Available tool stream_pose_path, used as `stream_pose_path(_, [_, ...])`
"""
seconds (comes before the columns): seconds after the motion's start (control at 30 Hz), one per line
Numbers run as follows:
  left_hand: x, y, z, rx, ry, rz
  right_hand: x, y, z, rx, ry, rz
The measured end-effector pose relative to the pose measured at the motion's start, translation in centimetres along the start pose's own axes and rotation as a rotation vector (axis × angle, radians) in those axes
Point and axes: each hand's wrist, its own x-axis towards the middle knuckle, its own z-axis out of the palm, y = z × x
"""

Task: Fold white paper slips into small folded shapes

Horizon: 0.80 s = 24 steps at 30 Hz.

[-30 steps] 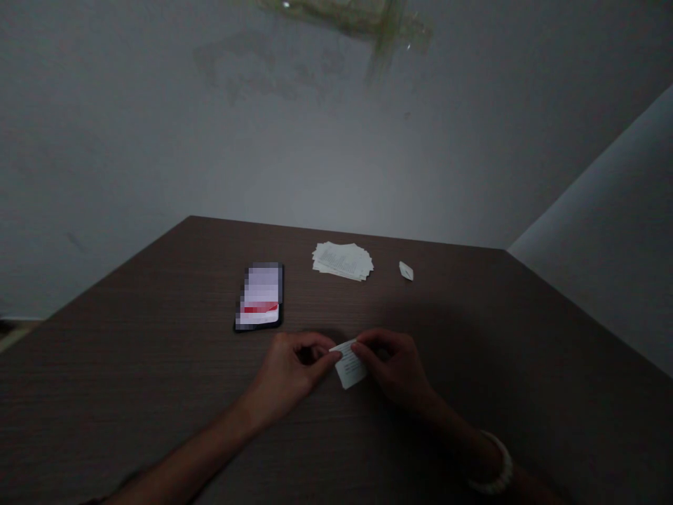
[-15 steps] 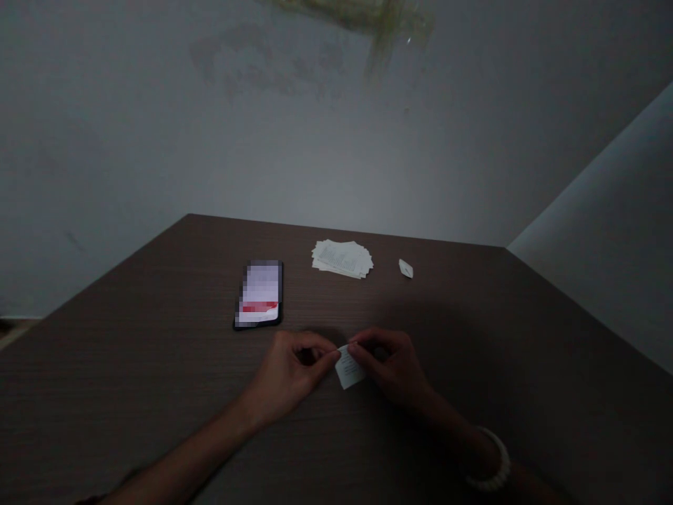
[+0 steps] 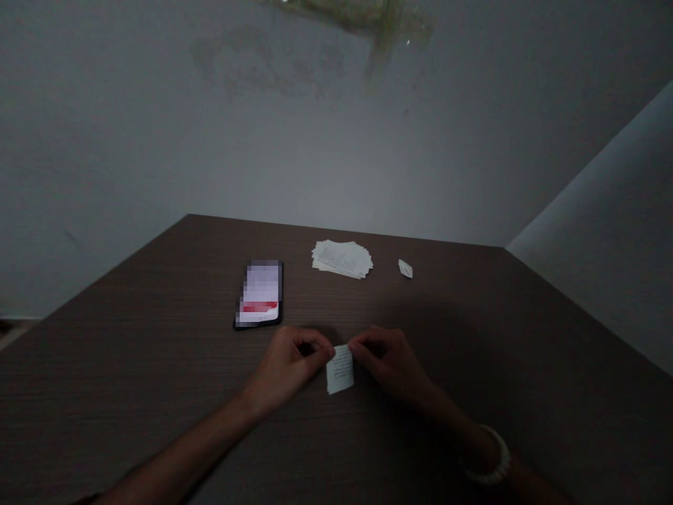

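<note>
A small slip of printed paper, seemingly folded, is between my two hands near the front of the table. My left hand pinches its upper left corner with thumb and forefinger. At the upper right corner, my right hand pinches it the same way; a pale beaded bracelet circles that wrist. Most of the slip's printed face shows, with lines of text too small to read.
On the brown wooden table a phone with a lit, blurred screen lies left of centre. Toward the back lies a spread pile of printed papers, and a small folded white paper lies to its right. A stained wall rises behind.
The paper slip has shifted slightly left and turned more upright, with more of its printed face showing. My left fingers have moved a little left. Phone and papers stay put.
</note>
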Motion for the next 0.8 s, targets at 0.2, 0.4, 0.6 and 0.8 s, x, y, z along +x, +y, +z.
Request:
stream_pose_path(0.2, [0.3,-1.2,0.1,0.462,0.037,0.215,0.3,0.7,0.5,-0.338,-0.055,-0.188])
stream_pose_path(0.4, [0.3,-2.1,0.2,0.564,0.056,0.328,0.2,0.9,0.6,-0.445,-0.047,-0.216])
stream_pose_path(0.6, [0.1,-1.8,-0.3,0.714,-0.086,0.384,0.4,0.9,0.1,-0.506,-0.136,-0.260])
stream_pose_path(0.8, [-0.4,-1.3,-1.0,0.794,-0.071,0.365,0.4,0.4,-0.7,-0.534,-0.205,-0.246])
